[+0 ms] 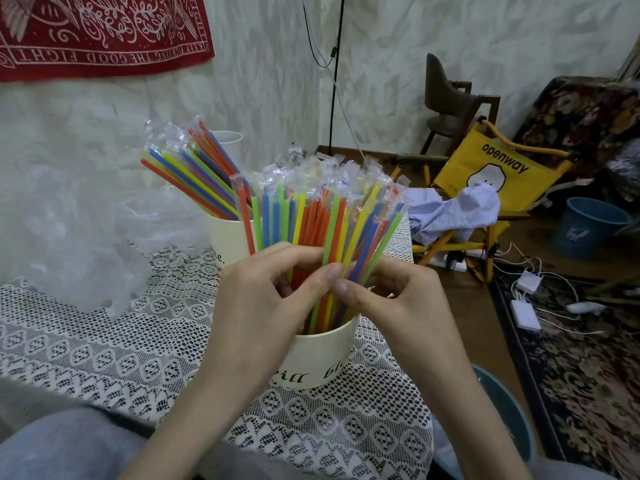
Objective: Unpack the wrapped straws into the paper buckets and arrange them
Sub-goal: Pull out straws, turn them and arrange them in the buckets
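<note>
1. Locate the work. The bundle of thin plastic straws in clear film sleeves [325,216], in orange, yellow, green and blue, stands upright in the near cream paper bucket with black lettering [322,355] on the white lace tablecloth [104,341].
2. Confirm your grip. Your left hand [273,289] curls round the left side of the bundle, thumb pressed against the straws. Your right hand [384,292] pinches straws at the right side between thumb and fingers. The two thumbs nearly touch, above the bucket rim.
3. Expect light, slender stock. Judged by appearance, each straw is springy and buckles if squeezed hard; the film sleeves look slick, so single straws may slide through your fingers.
4. Hold at mid-length, where your hands sit now. Avoid the crinkled sleeve ends at the top; they would likely crumple or tear.
5. Steady the near bucket. It appears light and top-heavy when the straws fan outward.
6. Note the far cream paper bucket [228,237], holding a slanted bunch of wrapped straws [197,174], and the crumpled clear plastic bag [76,244] at the left.
</note>
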